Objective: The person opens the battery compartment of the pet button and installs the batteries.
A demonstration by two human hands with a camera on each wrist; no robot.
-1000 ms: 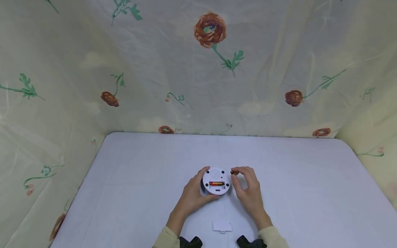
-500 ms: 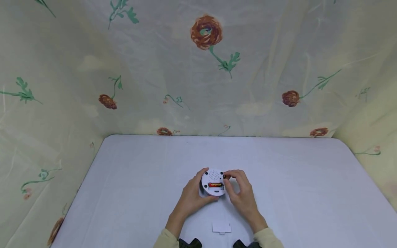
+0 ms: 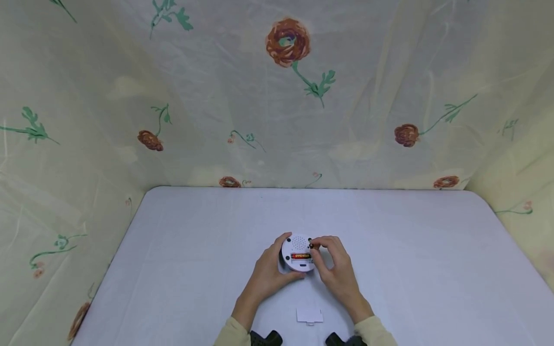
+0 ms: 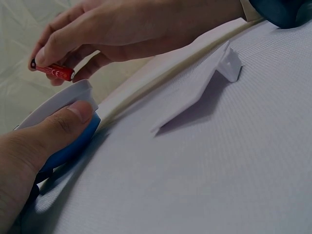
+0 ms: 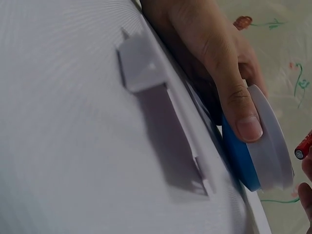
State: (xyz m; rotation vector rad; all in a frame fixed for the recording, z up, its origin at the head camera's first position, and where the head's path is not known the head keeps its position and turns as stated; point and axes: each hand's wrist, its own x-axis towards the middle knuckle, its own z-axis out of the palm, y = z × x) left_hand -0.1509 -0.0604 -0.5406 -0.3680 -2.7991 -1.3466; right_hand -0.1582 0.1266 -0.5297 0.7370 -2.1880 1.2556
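Observation:
My left hand (image 3: 269,269) grips a round white device (image 3: 298,242) by its sides, thumb at the near edge. Its white base with speaker holes and small dark feet faces up, and a blue lower part (image 5: 240,158) shows in the right wrist view. One red battery (image 3: 300,256) lies in the device's battery slot. Between thumb and fingers, my right hand (image 3: 339,269) pinches another red battery (image 4: 57,71), close over the right side of the device. In the head view the right fingers cover that side of the base.
A white battery cover (image 3: 309,315) with a small tab lies on the white table (image 3: 195,269), nearer the person than the device. Flower-printed curtains (image 3: 277,120) hang behind the table and at both sides. Dark bands (image 3: 266,338) sit at the wrists.
My right hand has moved left with the battery, from beside the device to over its right side. The left hand and the device have stayed nearly in place.

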